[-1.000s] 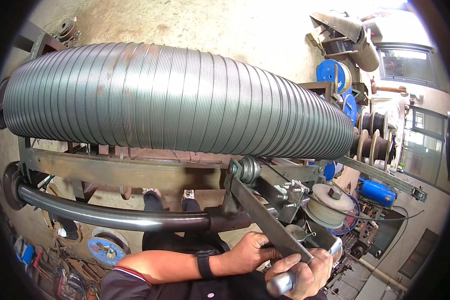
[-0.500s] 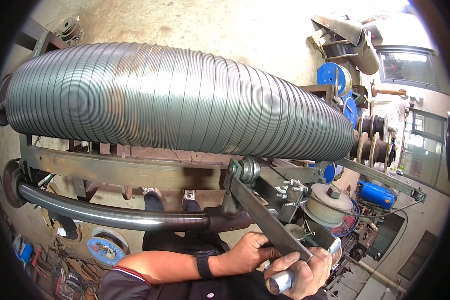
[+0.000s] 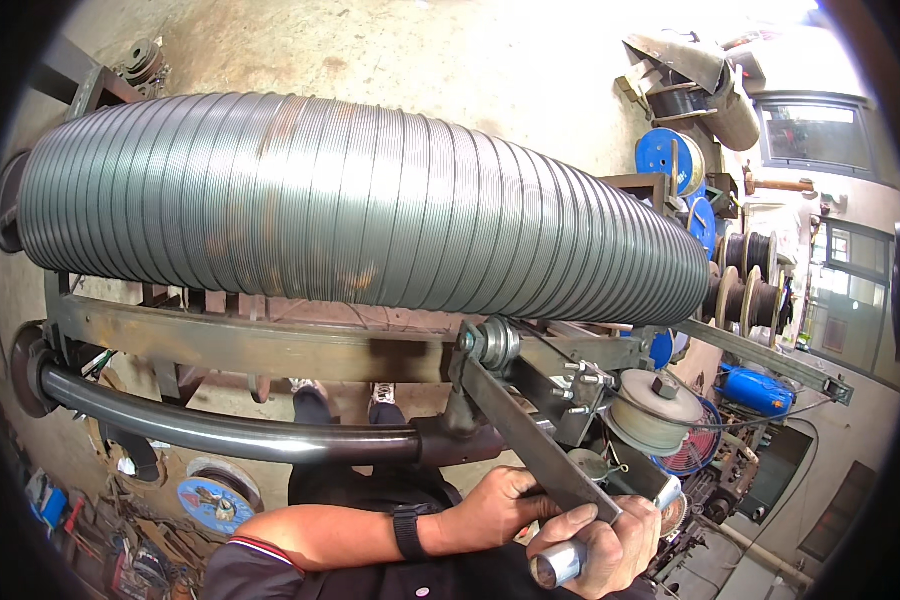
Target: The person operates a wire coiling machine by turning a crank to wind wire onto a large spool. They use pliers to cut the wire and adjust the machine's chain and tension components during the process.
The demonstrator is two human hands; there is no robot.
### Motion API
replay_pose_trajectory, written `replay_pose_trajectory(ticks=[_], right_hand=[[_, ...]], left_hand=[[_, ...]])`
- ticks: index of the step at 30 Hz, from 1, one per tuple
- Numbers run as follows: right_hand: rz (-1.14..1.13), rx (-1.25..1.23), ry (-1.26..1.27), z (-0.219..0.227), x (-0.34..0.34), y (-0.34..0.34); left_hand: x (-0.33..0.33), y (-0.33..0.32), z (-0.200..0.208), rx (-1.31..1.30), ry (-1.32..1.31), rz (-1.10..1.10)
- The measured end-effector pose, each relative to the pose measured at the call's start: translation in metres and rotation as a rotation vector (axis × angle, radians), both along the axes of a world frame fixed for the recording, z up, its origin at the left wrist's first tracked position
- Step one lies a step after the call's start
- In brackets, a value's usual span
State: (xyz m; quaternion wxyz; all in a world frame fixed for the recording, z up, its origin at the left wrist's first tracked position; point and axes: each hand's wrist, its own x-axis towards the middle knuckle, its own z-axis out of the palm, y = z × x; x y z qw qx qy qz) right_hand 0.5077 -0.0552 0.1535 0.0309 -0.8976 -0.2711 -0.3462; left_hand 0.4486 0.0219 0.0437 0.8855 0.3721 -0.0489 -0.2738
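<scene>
Dark short-sleeved top [image 3: 470,576], near black, left sleeve [image 3: 255,572] ending in a hem trim [image 3: 266,550] of thin red and white stripes; small round pale button or badge [image 3: 423,591] low at front. Broad black band [image 3: 408,532] round the left wrist, ridged, watch or plain strap unclear; left hand [image 3: 498,508] and right hand [image 3: 610,548] bare. Below, black trousers [image 3: 370,486] and light shoes [image 3: 384,394] with dark patterning, detail too small to read.
</scene>
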Motion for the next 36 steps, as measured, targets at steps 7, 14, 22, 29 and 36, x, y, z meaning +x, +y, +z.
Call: replay_pose_trajectory(ticks=[7, 14, 22, 29, 36], right_hand=[[-0.012, -0.005, 0.005, 0.001, 0.001, 0.002], [-0.034, -0.02, 0.038, 0.004, 0.0, 0.007], [-0.05, -0.009, 0.024, 0.004, 0.001, 0.011], [-0.056, -0.015, 0.047, 0.005, 0.0, 0.014], [-0.072, -0.011, 0.069, 0.007, -0.002, 0.018]], left_hand=[[0.003, 0.005, 0.007, -0.005, 0.171, -0.151], [0.004, 0.009, 0.004, -0.027, 0.093, -0.078], [0.006, 0.01, 0.007, -0.017, 0.116, -0.039], [0.004, 0.012, 0.005, -0.064, 0.124, -0.062], [0.006, 0.016, 0.001, -0.023, -0.008, -0.044]])
